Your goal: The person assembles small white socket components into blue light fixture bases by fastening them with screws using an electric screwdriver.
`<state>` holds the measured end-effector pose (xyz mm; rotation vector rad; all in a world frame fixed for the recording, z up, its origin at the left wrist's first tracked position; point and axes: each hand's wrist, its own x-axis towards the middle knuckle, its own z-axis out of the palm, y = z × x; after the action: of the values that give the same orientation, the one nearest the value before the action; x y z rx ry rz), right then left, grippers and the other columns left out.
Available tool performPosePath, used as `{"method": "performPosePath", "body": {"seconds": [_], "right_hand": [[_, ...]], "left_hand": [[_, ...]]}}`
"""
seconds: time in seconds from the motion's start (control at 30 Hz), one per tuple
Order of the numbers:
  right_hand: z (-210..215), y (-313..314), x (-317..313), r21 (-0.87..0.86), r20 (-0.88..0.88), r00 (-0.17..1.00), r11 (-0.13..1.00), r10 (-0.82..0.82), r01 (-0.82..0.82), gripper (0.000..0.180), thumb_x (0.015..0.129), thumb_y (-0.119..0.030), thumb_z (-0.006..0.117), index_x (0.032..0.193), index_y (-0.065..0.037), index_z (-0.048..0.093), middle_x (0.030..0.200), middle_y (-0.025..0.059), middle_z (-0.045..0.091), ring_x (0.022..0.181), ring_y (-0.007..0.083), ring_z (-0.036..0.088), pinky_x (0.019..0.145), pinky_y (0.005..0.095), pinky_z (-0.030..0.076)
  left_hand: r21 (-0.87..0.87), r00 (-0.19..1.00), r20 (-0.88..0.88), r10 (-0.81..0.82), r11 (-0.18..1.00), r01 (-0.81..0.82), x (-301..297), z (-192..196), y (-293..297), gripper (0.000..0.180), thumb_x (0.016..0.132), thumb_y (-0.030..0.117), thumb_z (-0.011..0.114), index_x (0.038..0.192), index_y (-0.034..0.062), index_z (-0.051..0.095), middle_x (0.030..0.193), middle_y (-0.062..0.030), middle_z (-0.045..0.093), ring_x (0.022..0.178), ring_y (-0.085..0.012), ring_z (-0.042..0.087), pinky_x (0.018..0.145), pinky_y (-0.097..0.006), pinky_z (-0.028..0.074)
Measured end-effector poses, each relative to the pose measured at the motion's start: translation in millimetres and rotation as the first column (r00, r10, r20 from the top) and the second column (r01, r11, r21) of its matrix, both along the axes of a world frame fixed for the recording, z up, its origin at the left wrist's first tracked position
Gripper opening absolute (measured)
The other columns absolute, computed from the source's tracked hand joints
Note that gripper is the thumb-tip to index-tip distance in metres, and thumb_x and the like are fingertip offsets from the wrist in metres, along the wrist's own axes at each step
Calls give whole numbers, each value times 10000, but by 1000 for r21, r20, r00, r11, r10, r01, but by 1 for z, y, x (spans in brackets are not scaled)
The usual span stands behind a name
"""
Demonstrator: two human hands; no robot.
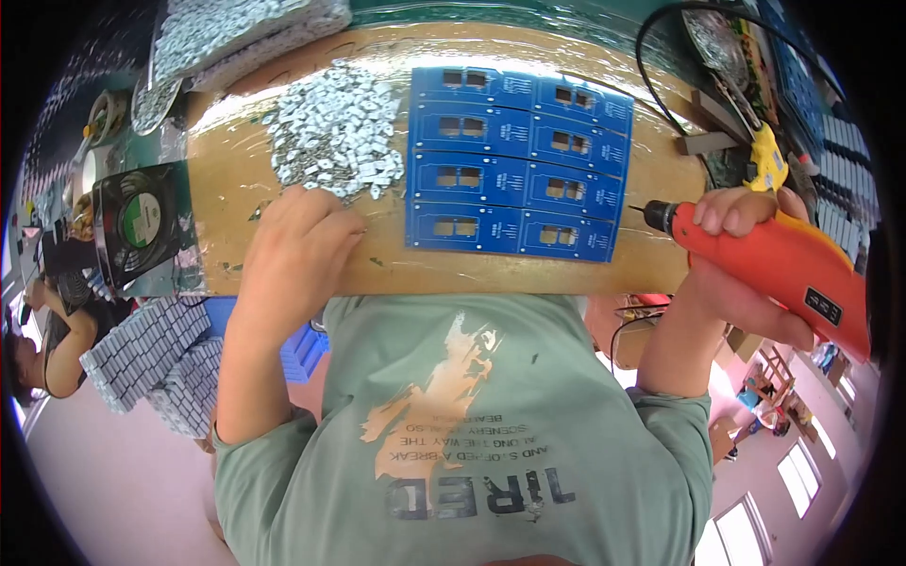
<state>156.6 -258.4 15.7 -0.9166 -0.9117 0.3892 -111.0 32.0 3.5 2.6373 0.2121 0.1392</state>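
My right hand [746, 283] is wrapped round a red electric screwdriver [802, 259], its thin dark bit pointing left toward the circuit boards. A sheet of blue circuit boards [514, 156], in two columns with paired rectangular cutouts, lies flat on the wooden work board [462, 274]. My left hand [300, 245] rests at the near edge of a loose pile of small white plastic pieces with metal bits [335, 127]. Its fingers are curled together and their tips are turned down, so anything in them is hidden.
A square black fan [142, 226] stands to the left. Bags of white pieces [245, 33] lie at the back left. A yellow tool [766, 160] and a black cable [642, 47] are at the right. Stacked grey-white blocks [151, 354] stand low left, near another person's arm [71, 349].
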Motion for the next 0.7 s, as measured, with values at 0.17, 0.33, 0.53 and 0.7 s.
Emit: {"method": "performPosePath", "body": {"seconds": [0.17,0.33,0.53,0.7], "right_hand": [[-7,5,0,-5,9,999,999,-41,41,1293,623,-994,447,1401,39,428,883,119,582,739,251,559,695,399,475],[-4,2,-1,-16,4,1000,1000,16,-16,1283,637,-990,444,1417,28,417,917,124,591,755,252,563,714,402,482],[-10,-4,8,-11,39,999,999,30,-30,1266,644,-975,473,1422,22,410,941,127,591,796,250,564,733,400,484],[-6,-5,8,0,0,998,998,67,-67,1270,630,-977,486,1426,10,409,943,128,588,809,248,563,739,406,486]], "left_hand": [[190,997,-52,-58,980,66,-3,3,-7,176,739,63,656,912,76,629,893,-47,565,832,-257,551,738,-375,442],[281,984,-141,-104,949,141,7,13,-13,126,743,73,619,868,68,602,861,-57,529,850,-251,543,740,-372,440],[348,961,-243,-132,913,213,19,15,-17,87,736,76,607,815,56,579,837,-72,516,859,-256,542,734,-373,453],[236,977,-164,-134,957,171,19,14,-11,107,698,49,632,787,33,577,835,-92,542,839,-283,557,734,-408,472]]}}
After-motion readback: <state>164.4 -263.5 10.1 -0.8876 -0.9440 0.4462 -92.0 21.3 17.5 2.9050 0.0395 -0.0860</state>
